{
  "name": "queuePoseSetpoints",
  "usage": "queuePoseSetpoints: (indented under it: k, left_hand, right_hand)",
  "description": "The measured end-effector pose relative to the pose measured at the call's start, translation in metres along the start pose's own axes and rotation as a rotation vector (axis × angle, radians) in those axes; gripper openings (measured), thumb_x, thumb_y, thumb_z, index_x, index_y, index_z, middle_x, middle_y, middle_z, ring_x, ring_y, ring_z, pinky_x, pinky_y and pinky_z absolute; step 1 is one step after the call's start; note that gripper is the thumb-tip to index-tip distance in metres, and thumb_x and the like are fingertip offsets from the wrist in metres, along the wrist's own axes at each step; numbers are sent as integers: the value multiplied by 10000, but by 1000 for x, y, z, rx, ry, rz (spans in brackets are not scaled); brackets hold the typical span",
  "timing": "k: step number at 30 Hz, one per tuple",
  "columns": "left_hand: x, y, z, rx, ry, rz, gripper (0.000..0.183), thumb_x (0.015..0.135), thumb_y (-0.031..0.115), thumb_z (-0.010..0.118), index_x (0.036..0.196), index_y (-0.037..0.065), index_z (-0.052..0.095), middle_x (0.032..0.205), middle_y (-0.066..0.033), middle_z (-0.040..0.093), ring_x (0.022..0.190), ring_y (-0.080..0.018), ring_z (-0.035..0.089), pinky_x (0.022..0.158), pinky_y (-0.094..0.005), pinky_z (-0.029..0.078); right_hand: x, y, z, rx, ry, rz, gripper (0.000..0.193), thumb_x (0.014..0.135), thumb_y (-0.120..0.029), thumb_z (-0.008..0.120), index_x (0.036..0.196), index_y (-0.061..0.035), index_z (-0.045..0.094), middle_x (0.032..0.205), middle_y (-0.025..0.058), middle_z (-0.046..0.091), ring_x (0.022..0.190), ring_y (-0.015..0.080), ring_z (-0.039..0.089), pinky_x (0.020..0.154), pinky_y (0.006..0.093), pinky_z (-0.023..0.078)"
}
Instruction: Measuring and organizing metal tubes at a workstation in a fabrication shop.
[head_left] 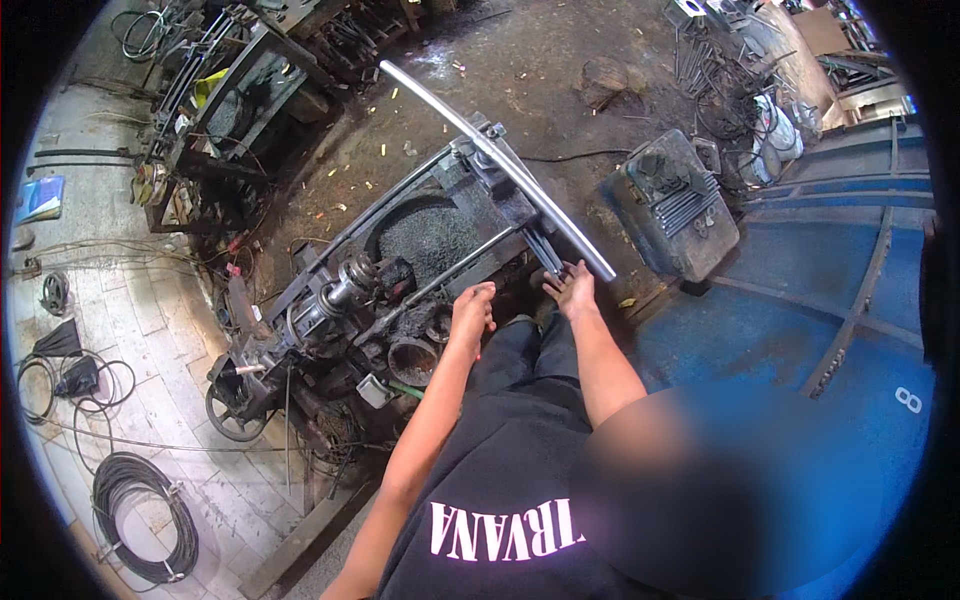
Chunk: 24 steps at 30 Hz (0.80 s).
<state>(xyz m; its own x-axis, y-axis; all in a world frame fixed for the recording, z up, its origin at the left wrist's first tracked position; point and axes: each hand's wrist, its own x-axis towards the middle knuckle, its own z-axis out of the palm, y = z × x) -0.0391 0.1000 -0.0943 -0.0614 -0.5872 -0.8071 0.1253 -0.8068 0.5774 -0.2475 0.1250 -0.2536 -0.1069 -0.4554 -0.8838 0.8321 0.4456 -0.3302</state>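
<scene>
My left hand (472, 315) is closed, its fingers curled in beside the front of a dark metal machine (470, 190); whatever it may hold is hidden. My right hand (572, 291) lies palm up with fingers spread, just below the ends of several thin metal rods (543, 250) at the machine's right end. Whether its fingertips touch these rods I cannot tell. A long silvery metal tube (500, 158) lies slantwise across that end, its near tip just past my right fingers. Grey metal chips (430, 238) fill the machine's bed, next to a round chuck-like part (348, 285).
On the right stands a low metal block (705, 235) with short bars on top. Large blue metal panels (790, 290) fill the right side. A coil of black cable (145, 515) lies on the tiled floor at left. A cluttered metal rack (240, 110) stands far left.
</scene>
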Motion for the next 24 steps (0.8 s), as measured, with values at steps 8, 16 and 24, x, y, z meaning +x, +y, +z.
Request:
queuePoseSetpoints:
  k: [8,16,24]
  left_hand:
    - [-2,-2,3,36,-8,-15,292,920,246,569,1127,41,577,610,76,327,491,-56,330,520,-265,371]
    - [-3,-9,-4,45,9,-44,323,916,270,588,1143,41,572,606,80,326,490,-52,336,518,-259,381]
    - [-2,-3,3,37,-15,-51,310,923,258,573,1145,41,573,604,83,328,489,-50,336,518,-259,383]
  right_hand:
    - [15,10,30,387,207,-55,638,976,-557,188,1404,-123,375,1541,121,254,1424,336,223,1139,589,77]
    - [0,4,49,439,154,0,587,974,-522,211,1372,-137,405,1523,132,276,1430,340,198,1142,572,91]
    - [33,16,34,428,201,8,546,959,-511,292,1317,-137,465,1505,134,330,1431,327,226,1145,583,53]
